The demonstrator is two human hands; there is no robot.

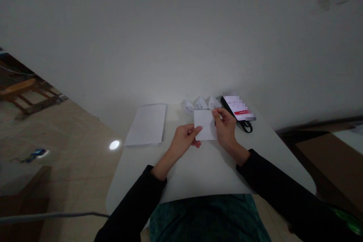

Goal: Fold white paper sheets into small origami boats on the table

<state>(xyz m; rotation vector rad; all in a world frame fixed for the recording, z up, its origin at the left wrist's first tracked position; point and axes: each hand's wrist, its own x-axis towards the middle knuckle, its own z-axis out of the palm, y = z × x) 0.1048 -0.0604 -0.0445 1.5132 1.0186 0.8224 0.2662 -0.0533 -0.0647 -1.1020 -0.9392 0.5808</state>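
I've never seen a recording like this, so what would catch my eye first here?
Probably the two hands at the middle of the white table, holding a small square of white paper between them. Just beyond sit a row of folded paper pieces and, to their right, a phone with a pixelated screen and red bar. A larger white paper lies to the left.
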